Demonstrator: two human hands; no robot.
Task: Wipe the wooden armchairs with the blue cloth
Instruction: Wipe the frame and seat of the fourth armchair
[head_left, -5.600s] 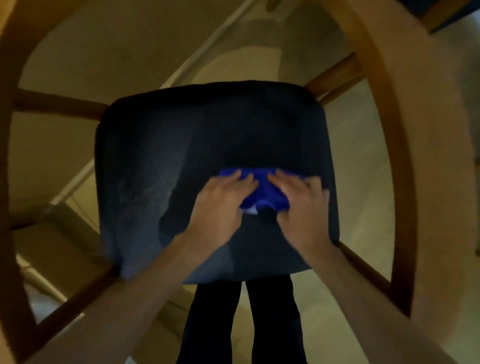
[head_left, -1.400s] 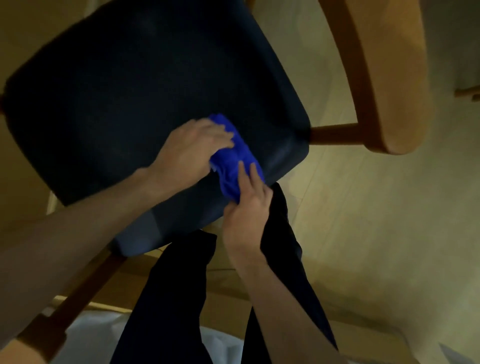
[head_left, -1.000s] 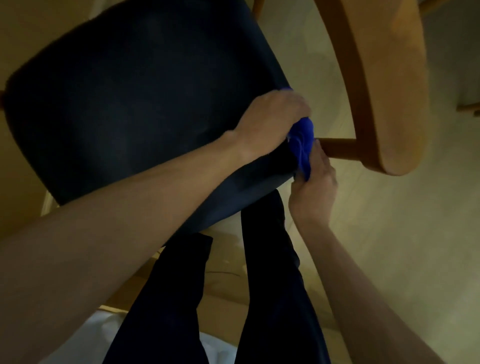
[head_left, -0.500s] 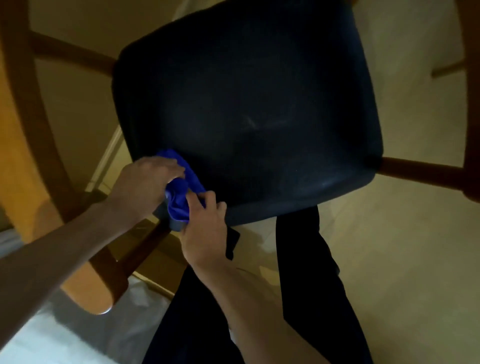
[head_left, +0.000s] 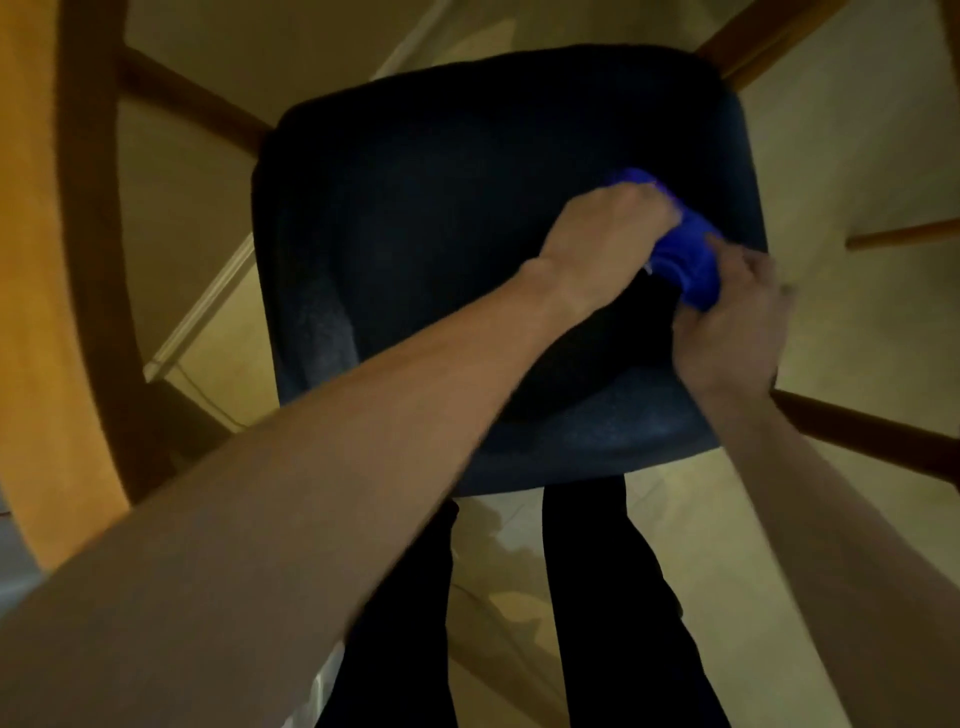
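both hands, left hand (head_left: 610, 236) and right hand (head_left: 735, 317), grip a bunched blue cloth (head_left: 685, 254) against the armchair's (head_left: 78, 260) dark fabric seat cushion (head_left: 441, 234), by its curved wooden armrest.

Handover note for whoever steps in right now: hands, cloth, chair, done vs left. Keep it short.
Left hand: pressing on the bunched blue cloth, fingers curled over it.
Right hand: gripping the same cloth from the near side; blurred, likely mid-stroke.
Cloth: on the dark blue padded seat cushion of the wooden armchair, at its right edge.
Done: cannot tell from this view how much of the seat is wiped.
Left: the curved wooden armrest on the left and the wooden rails on the right are not being touched; wipe the wood next, then any other chairs.
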